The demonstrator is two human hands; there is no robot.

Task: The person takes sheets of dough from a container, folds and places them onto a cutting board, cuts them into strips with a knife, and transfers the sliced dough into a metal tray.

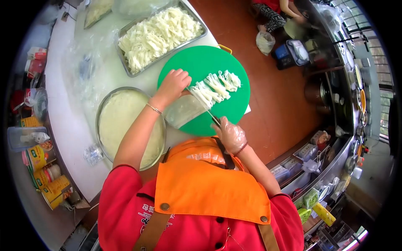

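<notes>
Right hand, clear glove, fingers closed round handle of knife, blade angled across green board. Left hand at board's left, near blade tip, fingers curled in; can't tell if gripping anything. White strips lie bunched on board, just right of blade. Strip-filled metal tray above board, round pan to left, both on tabletop.

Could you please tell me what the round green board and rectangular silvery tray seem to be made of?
Round green board: probably matte plastic, given its even colour without visible grain.
Rectangular silvery tray: likely metal, smooth, given its thin, glinting rim.
</notes>
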